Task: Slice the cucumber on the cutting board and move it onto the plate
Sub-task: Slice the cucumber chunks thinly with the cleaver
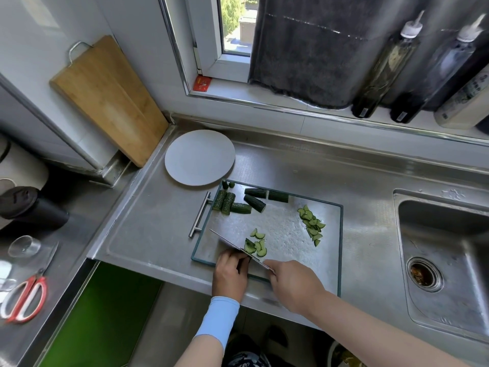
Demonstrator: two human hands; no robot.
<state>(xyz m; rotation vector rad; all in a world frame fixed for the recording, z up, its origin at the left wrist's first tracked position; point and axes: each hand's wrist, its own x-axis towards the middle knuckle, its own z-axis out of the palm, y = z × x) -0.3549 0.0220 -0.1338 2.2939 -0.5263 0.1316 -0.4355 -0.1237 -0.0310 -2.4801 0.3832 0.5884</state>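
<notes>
Knuckles of left hand (229, 271) touch knife (232, 245) in right hand (293, 284).

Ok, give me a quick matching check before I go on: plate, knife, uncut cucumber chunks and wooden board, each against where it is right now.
Things:
1. plate
2. knife
3. cucumber chunks
4. wooden board

Places:
A. leaning against the wall
B. in the right hand
C. on the far left part of the cutting board
D. on the counter, just past the cutting board's far left corner

Pairs: 1-D, 2-B, 3-C, 4-A
</notes>
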